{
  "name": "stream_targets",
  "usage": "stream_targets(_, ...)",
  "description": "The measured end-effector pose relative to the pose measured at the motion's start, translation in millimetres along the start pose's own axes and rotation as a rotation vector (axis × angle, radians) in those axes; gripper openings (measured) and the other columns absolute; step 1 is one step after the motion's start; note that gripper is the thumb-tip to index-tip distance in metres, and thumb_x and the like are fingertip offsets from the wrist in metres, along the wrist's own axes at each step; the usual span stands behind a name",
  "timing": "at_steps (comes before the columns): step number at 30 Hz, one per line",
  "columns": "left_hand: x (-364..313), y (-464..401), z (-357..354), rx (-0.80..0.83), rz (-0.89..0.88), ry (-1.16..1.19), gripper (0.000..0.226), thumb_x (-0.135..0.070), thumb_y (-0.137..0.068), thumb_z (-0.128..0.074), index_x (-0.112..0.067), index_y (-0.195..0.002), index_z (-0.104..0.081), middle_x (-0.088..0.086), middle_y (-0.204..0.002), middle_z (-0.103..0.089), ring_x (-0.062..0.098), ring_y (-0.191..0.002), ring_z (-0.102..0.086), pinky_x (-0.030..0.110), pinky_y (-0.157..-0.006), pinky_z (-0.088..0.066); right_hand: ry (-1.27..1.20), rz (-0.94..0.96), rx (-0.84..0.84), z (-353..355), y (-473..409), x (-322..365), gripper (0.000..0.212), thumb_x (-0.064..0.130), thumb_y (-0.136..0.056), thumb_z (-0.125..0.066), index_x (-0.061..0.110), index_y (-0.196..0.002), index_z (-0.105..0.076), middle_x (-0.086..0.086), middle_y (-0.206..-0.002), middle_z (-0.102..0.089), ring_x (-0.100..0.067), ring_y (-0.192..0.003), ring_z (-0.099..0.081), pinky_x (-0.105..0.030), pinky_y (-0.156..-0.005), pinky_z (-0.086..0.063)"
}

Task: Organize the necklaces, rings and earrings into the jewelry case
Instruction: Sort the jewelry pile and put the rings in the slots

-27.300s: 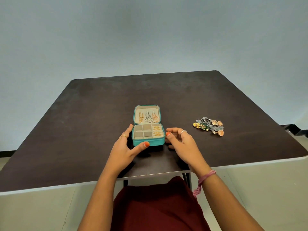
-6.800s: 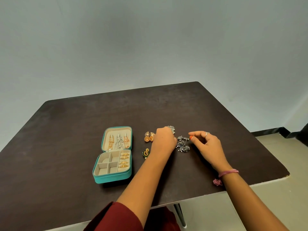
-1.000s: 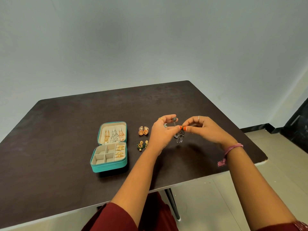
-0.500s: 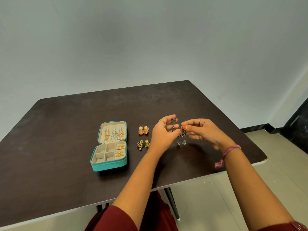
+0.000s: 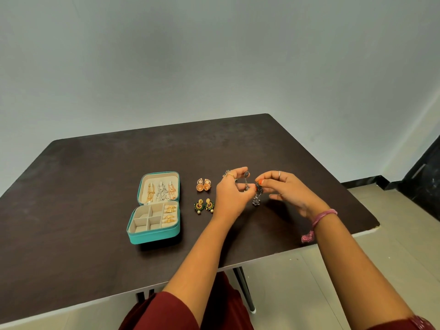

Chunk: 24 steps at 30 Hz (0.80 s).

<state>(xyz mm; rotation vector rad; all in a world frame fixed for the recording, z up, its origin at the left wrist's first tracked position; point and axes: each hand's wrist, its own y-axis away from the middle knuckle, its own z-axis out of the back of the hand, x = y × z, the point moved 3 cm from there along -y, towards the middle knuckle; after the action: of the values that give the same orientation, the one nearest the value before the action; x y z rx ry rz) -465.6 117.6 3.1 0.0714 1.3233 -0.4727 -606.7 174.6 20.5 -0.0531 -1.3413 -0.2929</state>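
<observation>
A teal jewelry case (image 5: 152, 235) lies open on the dark table (image 5: 71, 210). Necklaces hang in its lid and gold rings fill its right compartments. To the right of the case lie a pair of orange-gold earrings (image 5: 203, 185) and, nearer me, a pair of green-gold earrings (image 5: 204, 206). Above the table, right of these, my left hand (image 5: 232, 194) pinches one dark silver dangling earring (image 5: 246, 181). My right hand (image 5: 284, 190) pinches a second silver earring (image 5: 257, 195), which hangs from my fingertips. Another silver piece peeks out behind my left hand.
The table's near edge runs close to my lap, and its right corner (image 5: 376, 225) is just beyond my right wrist. Tiled floor lies to the right, with a dark object (image 5: 426, 177) against the wall.
Over the last second both hands have stayed raised over the table with the silver earrings. The right hand's earring now hangs lower and closer to my left hand. The pairs on the table have not moved.
</observation>
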Motion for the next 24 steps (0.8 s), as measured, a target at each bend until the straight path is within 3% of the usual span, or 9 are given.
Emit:
stream_targets(6,-4,-1,0,-0.048,-0.026,0.03,0.047,-0.006,-0.077,-0.07,-0.016,-0.122,-0.058,-0.009,-0.102,-0.064,-0.004,-0.08,-0.066,0.021,-0.082,-0.055,-0.13,0.054,0.07,0,2,-8,0.014,0.015,-0.09,-0.061,0.019,-0.101,-0.07,0.0,-0.103,-0.072,-0.013,-0.101,-0.066,-0.035,-0.094,-0.049)
stream_targets(13,-5,-4,1,-0.076,-0.06,0.06,0.047,-0.004,-0.076,-0.07,-0.022,-0.118,-0.057,-0.002,-0.107,-0.065,0.006,-0.087,-0.068,0.032,-0.082,-0.058,-0.281,0.152,0.02,-6,4,-13,0.019,0.006,-0.089,-0.06,0.008,-0.106,-0.068,-0.01,-0.104,-0.072,-0.023,-0.102,-0.067,-0.031,-0.09,-0.055)
stream_targets(21,-4,-5,2,-0.114,-0.078,0.058,0.044,-0.005,-0.078,-0.068,-0.018,-0.119,-0.059,-0.004,-0.105,-0.065,0.006,-0.087,-0.067,0.026,-0.079,-0.057,-0.093,0.194,0.008,0,8,-17,0.011,0.014,-0.09,-0.061,0.016,-0.098,-0.068,-0.005,-0.098,-0.069,-0.02,-0.095,-0.064,-0.033,-0.086,-0.053)
stream_targets(24,-3,-6,2,-0.128,-0.071,0.062,0.043,-0.005,-0.079,-0.067,-0.016,-0.12,-0.059,-0.003,-0.104,-0.066,0.003,-0.085,-0.067,0.02,-0.077,-0.056,-0.067,0.175,0.034,5,10,-19,0.011,0.016,-0.09,-0.06,0.015,-0.099,-0.067,-0.006,-0.106,-0.068,-0.021,-0.104,-0.063,-0.035,-0.093,-0.052)
